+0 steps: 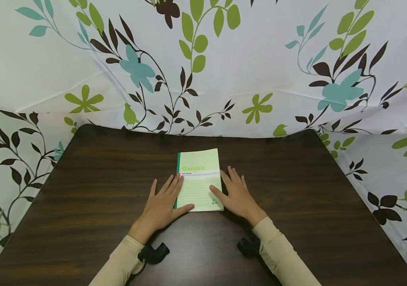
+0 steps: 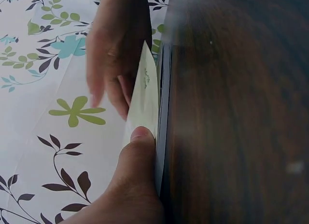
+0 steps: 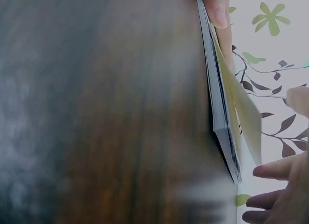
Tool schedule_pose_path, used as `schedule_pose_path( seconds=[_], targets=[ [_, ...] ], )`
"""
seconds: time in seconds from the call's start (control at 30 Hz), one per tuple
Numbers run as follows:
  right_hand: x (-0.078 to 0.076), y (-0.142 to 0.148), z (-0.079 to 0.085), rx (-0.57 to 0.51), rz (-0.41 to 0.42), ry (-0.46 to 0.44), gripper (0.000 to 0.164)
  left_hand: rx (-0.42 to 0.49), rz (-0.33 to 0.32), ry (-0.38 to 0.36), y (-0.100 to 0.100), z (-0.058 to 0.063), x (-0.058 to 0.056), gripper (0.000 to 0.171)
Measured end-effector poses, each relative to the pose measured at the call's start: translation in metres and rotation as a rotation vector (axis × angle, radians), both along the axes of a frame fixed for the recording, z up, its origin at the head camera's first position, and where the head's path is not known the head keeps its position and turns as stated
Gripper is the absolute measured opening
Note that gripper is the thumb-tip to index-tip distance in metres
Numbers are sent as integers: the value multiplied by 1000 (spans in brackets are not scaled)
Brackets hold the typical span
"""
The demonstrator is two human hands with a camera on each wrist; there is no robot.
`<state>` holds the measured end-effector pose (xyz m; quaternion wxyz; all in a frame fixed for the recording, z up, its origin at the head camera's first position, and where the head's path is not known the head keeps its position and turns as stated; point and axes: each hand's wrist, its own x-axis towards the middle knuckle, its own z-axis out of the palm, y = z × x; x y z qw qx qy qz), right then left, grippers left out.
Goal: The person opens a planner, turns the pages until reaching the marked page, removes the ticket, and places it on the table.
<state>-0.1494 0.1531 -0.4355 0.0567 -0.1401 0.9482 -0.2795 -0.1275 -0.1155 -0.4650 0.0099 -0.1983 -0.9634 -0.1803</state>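
A pale green notebook (image 1: pixel 199 190) with a dark green spine and "Gambit" on its cover lies on the table. My left hand (image 1: pixel 162 206) rests along the spine side, fingers straight and thumb across the lower left of the cover. In the left wrist view that thumb presses on the cover (image 2: pixel 145 101), whose far side rises a little. At the notebook's right edge is my right hand (image 1: pixel 239 200), fingers extended and thumb over the cover. The right wrist view shows the raised cover (image 3: pixel 248 120) standing off the pages (image 3: pixel 217 89), close to the spread right fingers.
The dark wooden table (image 1: pixel 99 171) extends around the notebook on all sides. A white cloth with leaf and flower patterns (image 1: pixel 224 83) hangs behind the table and shows along both sides. Black wrist devices (image 1: pixel 155 253) sit under both forearms.
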Motion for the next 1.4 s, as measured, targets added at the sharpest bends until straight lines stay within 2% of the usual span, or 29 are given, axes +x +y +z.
schedule_pose_path(
  seconds=[0.2,0.37,0.47,0.7,0.87,0.97,1.1,1.17,1.27,1.4],
  targets=[
    [-2,-6,2,-200,-40,36,64,1,1,-6,-2,0,1,97],
    [-6,-13,3,-358,-108,103,33,-3,2,-9,-3,-1,1,97],
    [-7,-17,5,-403,-141,138,22,-7,2,-9,-4,-1,2,97],
    [-8,-23,10,-421,-164,146,16,-7,3,-3,-6,-1,2,97],
    [-8,-32,14,-493,-147,121,22,-5,7,-5,-8,-1,2,96],
    [-5,-38,15,-570,-126,45,32,15,4,-15,-8,-1,3,94],
    [-1,-45,13,-648,-86,-81,58,117,-4,-45,-11,0,4,83],
    [-1,-47,12,-686,-46,-115,66,186,-8,-62,-14,0,5,75],
    [-1,-51,12,-748,28,-109,69,258,-17,-84,-20,2,7,67],
    [-2,-57,13,-782,149,-78,67,291,-43,-92,-29,4,8,62]
  ],
)
